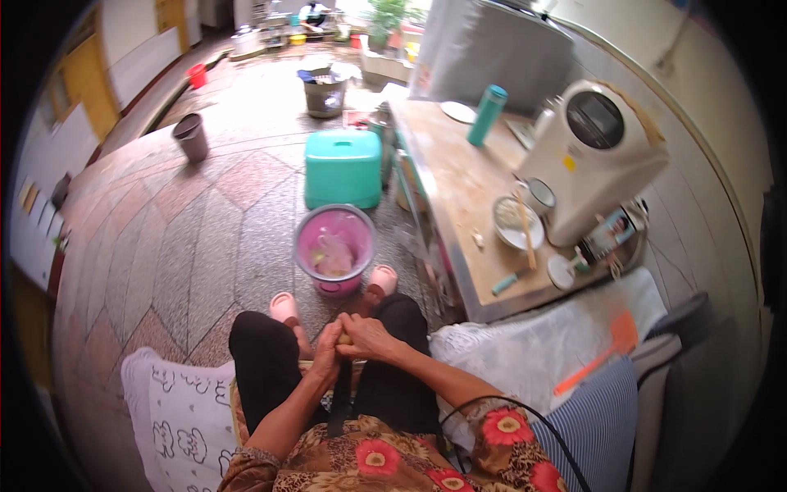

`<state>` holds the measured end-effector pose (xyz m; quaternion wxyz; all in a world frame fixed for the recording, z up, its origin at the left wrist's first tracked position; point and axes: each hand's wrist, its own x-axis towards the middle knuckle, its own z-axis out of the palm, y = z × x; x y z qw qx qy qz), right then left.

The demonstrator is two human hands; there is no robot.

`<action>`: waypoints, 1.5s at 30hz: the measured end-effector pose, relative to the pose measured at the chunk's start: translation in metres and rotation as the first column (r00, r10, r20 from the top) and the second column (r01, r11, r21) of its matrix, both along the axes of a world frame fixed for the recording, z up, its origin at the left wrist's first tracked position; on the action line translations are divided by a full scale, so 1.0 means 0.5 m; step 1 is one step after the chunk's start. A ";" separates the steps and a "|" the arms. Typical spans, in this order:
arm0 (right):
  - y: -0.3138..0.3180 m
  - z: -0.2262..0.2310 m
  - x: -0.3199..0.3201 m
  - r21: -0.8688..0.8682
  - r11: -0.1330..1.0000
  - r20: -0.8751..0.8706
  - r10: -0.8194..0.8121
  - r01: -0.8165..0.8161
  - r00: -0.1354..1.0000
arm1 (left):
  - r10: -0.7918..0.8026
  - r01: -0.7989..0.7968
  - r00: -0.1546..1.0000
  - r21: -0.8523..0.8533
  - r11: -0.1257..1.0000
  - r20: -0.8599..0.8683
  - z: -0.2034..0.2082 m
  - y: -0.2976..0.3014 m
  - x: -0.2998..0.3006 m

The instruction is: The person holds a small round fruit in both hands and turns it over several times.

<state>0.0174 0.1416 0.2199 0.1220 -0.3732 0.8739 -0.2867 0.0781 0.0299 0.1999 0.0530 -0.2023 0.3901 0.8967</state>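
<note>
Above my lap, my left hand (327, 348) and my right hand (368, 338) meet with bent fingers. A small yellowish-brown lump (344, 338) shows between them; the fingers cover most of it, so its kind is unclear. Both hands are closed around it. Just beyond my feet stands a pink bin (305, 249) with a grey rim. Inside it lies a crumpled, see-through bag (332, 252) with pale contents.
Behind the bin is a turquoise plastic stool (343, 168). On my right, a wooden-topped table (447, 176) carries a bowl (516, 236) with chopsticks, an enamel mug (539, 195), a turquoise bottle (488, 116), a phone on a stand (605, 234) and a white appliance (566, 168). An orange fly swatter (602, 357) lies beside me.
</note>
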 end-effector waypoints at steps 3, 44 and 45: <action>-0.005 0.008 0.007 0.019 0.999 0.014 0.044 -0.044 0.999 | -0.029 0.030 1.000 0.130 0.991 -0.009 -0.082 -0.023 -0.004; -0.009 0.013 0.009 0.069 0.998 0.060 0.003 -0.007 0.998 | -0.137 0.137 0.990 0.175 0.975 -0.016 -0.077 -0.026 -0.001; -0.009 0.010 0.009 0.061 0.998 0.069 -0.014 0.010 0.997 | -0.164 0.162 0.986 0.183 0.970 -0.004 -0.078 -0.027 -0.002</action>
